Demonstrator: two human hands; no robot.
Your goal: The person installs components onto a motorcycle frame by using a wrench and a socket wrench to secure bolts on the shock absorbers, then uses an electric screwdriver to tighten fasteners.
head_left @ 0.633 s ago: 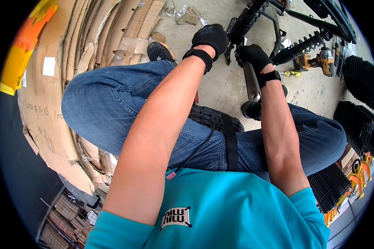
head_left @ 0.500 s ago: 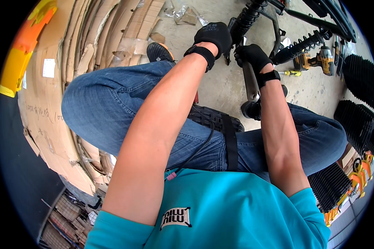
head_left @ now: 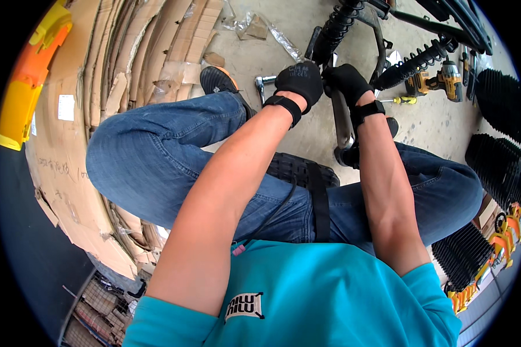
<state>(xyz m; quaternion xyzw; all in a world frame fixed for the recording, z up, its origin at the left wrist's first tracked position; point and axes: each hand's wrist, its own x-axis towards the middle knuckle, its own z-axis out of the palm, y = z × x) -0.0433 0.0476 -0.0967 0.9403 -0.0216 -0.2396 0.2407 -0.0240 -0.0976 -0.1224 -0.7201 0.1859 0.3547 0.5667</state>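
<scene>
My left hand, in a black glove, is closed with its knuckles up beside the lower end of a black coil-spring shock absorber. My right hand, also gloved in black, is closed close beside it, at the upper part of a grey metal arm that slants down toward my lap. The fingertips of both hands are hidden, and what they grip cannot be made out. A chrome ratchet wrench rests on the floor left of my left hand.
A second shock absorber and black frame tubes stand at the upper right. Near them lie a yellow-and-black power drill and a yellow-handled screwdriver. Flattened cardboard lines the left; black ribbed parts are stacked right.
My left hand has come down toward me from beside the shock absorber, closer to my right hand. The ratchet wrench now shows beside it. My right hand has shifted slightly left.
</scene>
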